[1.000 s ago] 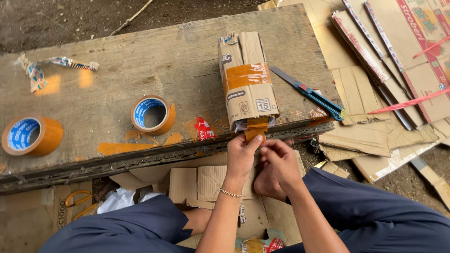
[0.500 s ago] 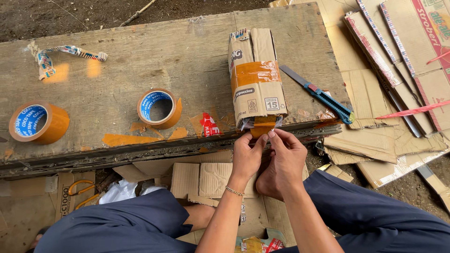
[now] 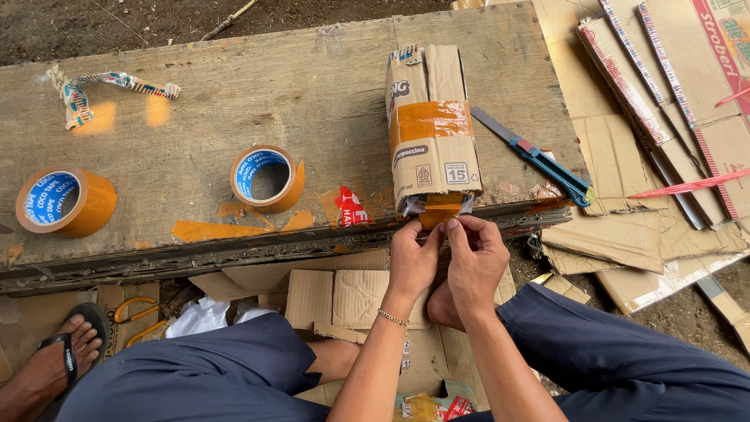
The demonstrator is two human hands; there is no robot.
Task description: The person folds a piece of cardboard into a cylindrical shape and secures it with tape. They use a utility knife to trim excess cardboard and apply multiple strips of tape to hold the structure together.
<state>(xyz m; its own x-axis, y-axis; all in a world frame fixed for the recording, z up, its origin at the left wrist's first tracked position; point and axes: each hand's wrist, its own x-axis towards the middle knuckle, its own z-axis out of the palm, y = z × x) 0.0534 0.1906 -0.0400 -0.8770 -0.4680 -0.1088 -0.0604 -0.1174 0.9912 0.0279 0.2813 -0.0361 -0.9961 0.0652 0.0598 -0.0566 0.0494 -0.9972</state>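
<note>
A flattened cardboard bundle (image 3: 431,125), bound with a band of brown tape, lies on a worn wooden board (image 3: 234,101), its near end at the board's front edge. My left hand (image 3: 412,262) and my right hand (image 3: 475,262) meet at that near end, fingertips pinching a strip of brown tape (image 3: 441,205) against the bundle. A thin bracelet circles my left wrist. A blue utility knife (image 3: 539,160), blade out, rests just right of the bundle.
Two rolls of brown tape stand on the board, one (image 3: 267,177) in the middle, one (image 3: 64,202) at the left edge. A crumpled tape scrap (image 3: 86,87) lies far left. Flattened cardboard sheets (image 3: 672,94) pile at the right. Cardboard scraps (image 3: 328,297) lie below the board.
Both hands have stayed at the bundle's near end, working the tape strip; the fingers have shifted slightly upward against it. The view has tilted a little.
</note>
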